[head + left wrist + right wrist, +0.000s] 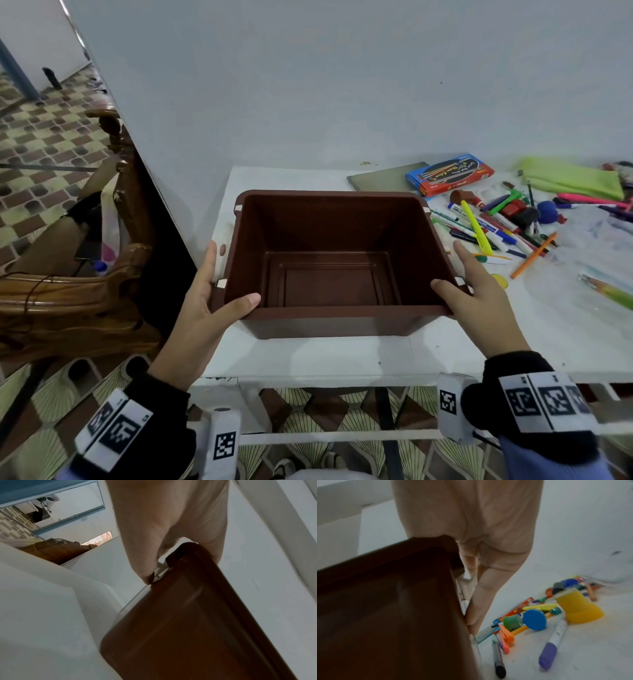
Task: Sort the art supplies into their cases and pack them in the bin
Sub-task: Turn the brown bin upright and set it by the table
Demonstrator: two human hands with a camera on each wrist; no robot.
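An empty brown plastic bin (329,325) stands on the white table's left part. My left hand (219,298) grips its near left corner, thumb hooked over the rim and fingers along the outside. My right hand (476,291) holds the near right corner the same way. The wrist views show each hand, left hand (163,520) and right hand (471,520), clamped on the bin (188,628) (385,608). A heap of markers, pens and pencils (496,219) lies to the bin's right, beside a blue and red box (448,173), a grey flat case (383,180) and a green pouch (572,178).
A carved wooden chair (85,291) stands left of the table (342,363), whose left edge is close to the bin. A wall runs right behind. A yellow cup (578,605) and a purple marker (551,647) lie near my right hand.
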